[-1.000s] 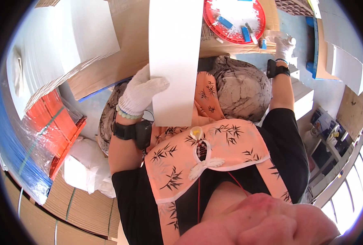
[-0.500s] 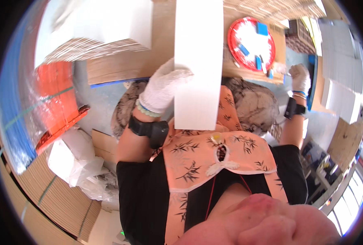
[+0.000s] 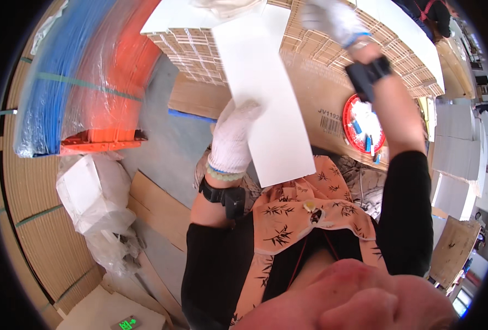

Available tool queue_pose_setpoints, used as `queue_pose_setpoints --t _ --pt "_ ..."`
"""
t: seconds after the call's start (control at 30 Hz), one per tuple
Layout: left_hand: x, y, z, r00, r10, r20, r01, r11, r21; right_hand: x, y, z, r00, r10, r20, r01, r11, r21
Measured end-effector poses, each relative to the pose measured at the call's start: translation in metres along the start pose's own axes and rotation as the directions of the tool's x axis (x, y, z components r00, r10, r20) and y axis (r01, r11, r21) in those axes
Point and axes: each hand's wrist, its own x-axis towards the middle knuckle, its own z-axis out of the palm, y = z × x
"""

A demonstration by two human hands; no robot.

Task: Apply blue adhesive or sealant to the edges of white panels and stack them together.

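My left hand (image 3: 234, 136), in a white knit glove with a black wrist device, grips the left edge of a long white flat sheet (image 3: 266, 99) held up in front of me. My right hand (image 3: 332, 19), also white-gloved with a black wristband, reaches up to the top of the view over a stack of corrugated cardboard pieces (image 3: 310, 38) topped with white sheets. Whether the right hand holds anything cannot be made out. An orange patterned apron covers my front.
A red round tray (image 3: 362, 124) with small blue and white items sits on a brown cardboard box at right. Blue and orange wrapped stacks (image 3: 84, 77) stand at left, with white plastic bags (image 3: 98, 203) below. More white stacks (image 3: 455, 159) lie at right. Grey floor lies between.
The view has swung left. My right hand rose from beside the red tray to the cardboard stack at the top. My left hand still holds the white sheet, now tilted.
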Motion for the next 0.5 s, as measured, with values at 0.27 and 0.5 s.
queue_pose_setpoints --t 0.27,0.5 --pt "-0.015 -0.003 0.001 0.955 0.170 -0.243 -0.155 0.985 0.077 0.071 0.041 0.087 0.824 -0.317 -0.470 -0.194 0.622 -0.759" --pt "-0.015 -0.005 0.015 0.966 0.163 -0.200 -0.139 0.982 0.130 0.074 0.035 0.050 0.809 -0.486 -0.331 -0.126 0.407 -0.905"
